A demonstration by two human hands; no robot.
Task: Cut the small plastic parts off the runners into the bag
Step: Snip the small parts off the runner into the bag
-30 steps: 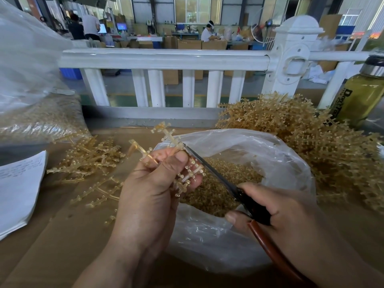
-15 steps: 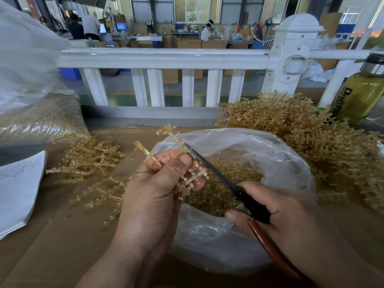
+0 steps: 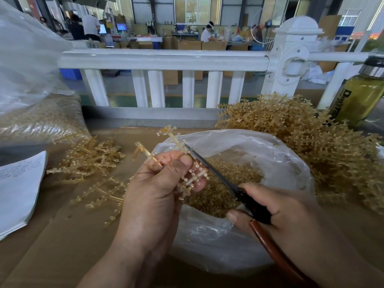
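At the left of the frame, bare runners [image 3: 87, 161] lie scattered on the surface [image 3: 62, 235], and any part flicked that way would probably be lost among them. That slip is judged the likeliest, because the runner [image 3: 175, 142] being worked is held over the left lip of the bag [image 3: 270, 159], just left of centre, rather than over its middle. A part sprung from the upper branches could therefore fall outside the rim. A nicked thumb is the second risk, since the tip of the scissors [image 3: 209, 169] is laid against the runner just beside the thumb. If the runner were twisted under the blade, the cut could be dragged into the stem. The thin bag film near the blade could also be snagged. The left hand [image 3: 153, 196] is closed on the runner, with the thumb pressed over the stem, the fingers [image 3: 199, 183] curled beneath it and the lower branches resting against them. Cut parts [image 3: 224, 190] are heaped inside the bag at the centre of the frame. Lower right, the right hand [image 3: 276, 215] is wrapped round the scissor handles, the thumb lying along the near side. How far the blades are parted cannot be told. At the right, a pile [image 3: 311, 129] of uncut runners lies just behind the bag.
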